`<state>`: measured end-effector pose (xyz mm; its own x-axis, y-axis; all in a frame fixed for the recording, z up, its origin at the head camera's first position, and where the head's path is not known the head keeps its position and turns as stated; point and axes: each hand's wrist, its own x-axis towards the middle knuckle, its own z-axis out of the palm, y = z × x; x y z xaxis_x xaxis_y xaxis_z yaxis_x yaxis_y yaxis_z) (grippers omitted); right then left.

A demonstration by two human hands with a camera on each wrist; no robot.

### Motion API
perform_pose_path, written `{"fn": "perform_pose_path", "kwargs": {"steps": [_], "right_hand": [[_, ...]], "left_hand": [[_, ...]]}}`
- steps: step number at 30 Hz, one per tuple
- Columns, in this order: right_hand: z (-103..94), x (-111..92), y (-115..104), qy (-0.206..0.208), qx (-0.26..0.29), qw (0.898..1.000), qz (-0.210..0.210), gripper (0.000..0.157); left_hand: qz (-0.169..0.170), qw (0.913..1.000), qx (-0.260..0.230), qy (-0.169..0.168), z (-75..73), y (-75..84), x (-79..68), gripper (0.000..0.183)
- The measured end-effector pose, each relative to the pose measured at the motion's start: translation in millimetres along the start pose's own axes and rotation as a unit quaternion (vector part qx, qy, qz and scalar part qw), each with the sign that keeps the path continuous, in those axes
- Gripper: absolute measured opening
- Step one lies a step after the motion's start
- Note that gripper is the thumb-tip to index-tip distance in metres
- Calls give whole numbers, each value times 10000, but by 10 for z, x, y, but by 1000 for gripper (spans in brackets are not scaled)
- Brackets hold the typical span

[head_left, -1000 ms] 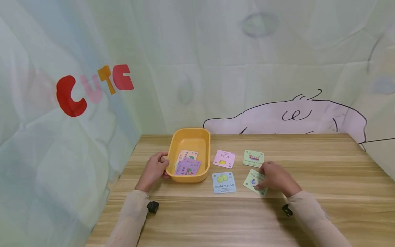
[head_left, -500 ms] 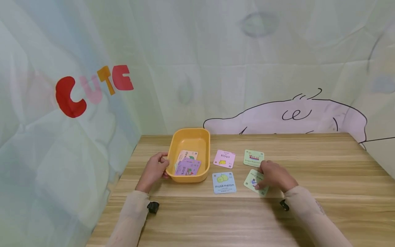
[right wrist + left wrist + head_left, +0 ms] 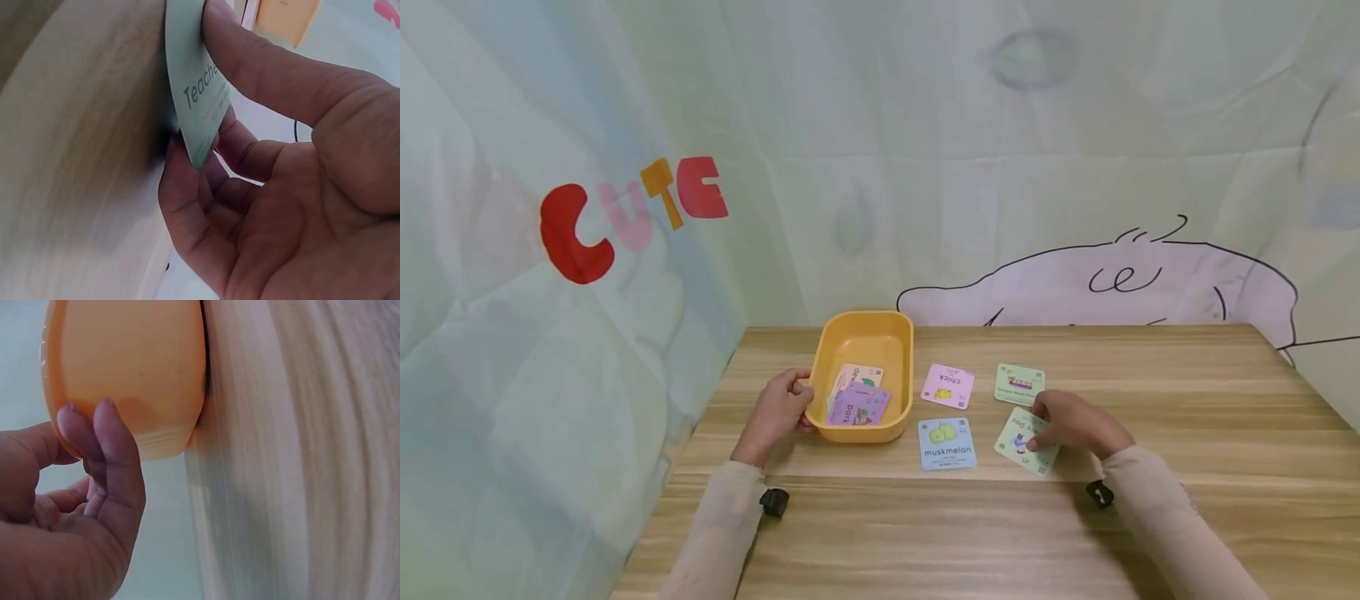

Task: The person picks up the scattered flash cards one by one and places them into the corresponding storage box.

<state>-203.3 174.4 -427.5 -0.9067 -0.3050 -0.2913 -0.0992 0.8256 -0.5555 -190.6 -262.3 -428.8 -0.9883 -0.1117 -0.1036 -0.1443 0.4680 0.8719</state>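
Observation:
My left hand (image 3: 781, 410) grips the near-left rim of a yellow plastic bin (image 3: 859, 435); in the left wrist view its thumb and fingers pinch the bin wall (image 3: 131, 356). My right hand (image 3: 1078, 425) holds a green picture card (image 3: 1013, 437) by its right side, thumb on the printed face. The right wrist view shows "Teache..." on this card (image 3: 194, 75), its near edge raised off the table with a fingertip beneath. Part of its print is hidden by the thumb. Inside the bin, a purple "park" card (image 3: 867, 407) overlaps a pale orange card (image 3: 856, 377).
Left of the held card lies a blue "muskmelon" card (image 3: 947, 444), with a pink "chick" card (image 3: 948, 386) behind it. Another green card (image 3: 1019, 383) lies just behind my right fingers. The wooden table (image 3: 925, 533) ends at a printed cloth backdrop (image 3: 820, 167).
The green card under my right hand has turned slightly and its right side has come up. My left hand and the bin have stayed in place.

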Motion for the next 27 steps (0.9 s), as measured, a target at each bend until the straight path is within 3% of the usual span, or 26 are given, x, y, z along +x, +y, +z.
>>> {"fn": "perform_pose_path", "kwargs": {"steps": [10, 18, 27], "right_hand": [[-15, 46, 63, -97, 375, 9992, -34, 35], [-49, 57, 101, -422, 1152, 9897, -732, 34], [-83, 75, 131, -342, 1500, 9852, -756, 31]], "left_hand": [[-17, 10000, -13, 12, 7, 4, 6, 43], [-13, 10000, -1, -4, 2, -1, -1, 43], [-10, 10000, 39, 10, 7, -1, -2, 43]]}}
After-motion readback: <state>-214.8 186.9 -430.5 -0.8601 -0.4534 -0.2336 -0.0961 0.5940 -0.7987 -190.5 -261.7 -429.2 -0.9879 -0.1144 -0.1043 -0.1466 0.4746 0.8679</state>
